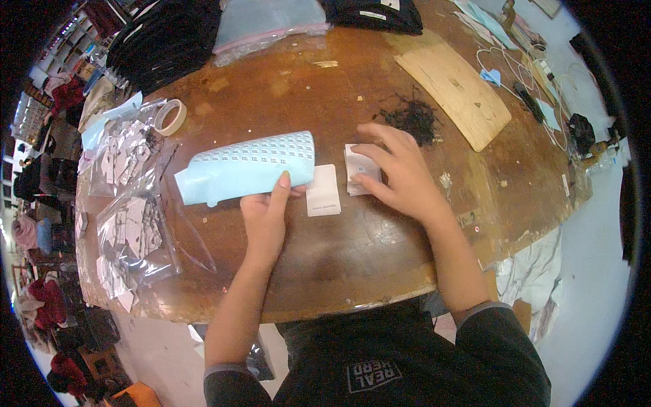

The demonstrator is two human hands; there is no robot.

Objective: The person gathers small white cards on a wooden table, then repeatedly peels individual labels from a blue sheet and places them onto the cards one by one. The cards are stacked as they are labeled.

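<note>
My left hand (pixel 269 213) grips a light-blue sheet of small printed stickers (pixel 244 170) by its lower right part, thumb on top; the sheet is curved and bears rows of dark print. Just right of the sheet, a stack of white card tags (pixel 324 196) lies on the wooden table. Over a second stack of white tags (pixel 356 170), whose top one has a small sticker, my right hand (pixel 399 173) hovers with fingers spread and nothing seen between them. Whether its fingertips touch the tags I cannot tell.
Clear plastic bags of tags with dark strings (pixel 137 229) lie at the left, near a roll of tape (pixel 170 117). Dark string scraps (pixel 412 119) and a thin wooden board (pixel 457 94) are at the right. Folded black garments (pixel 163 46) and plastic bags (pixel 272 23) line the far side.
</note>
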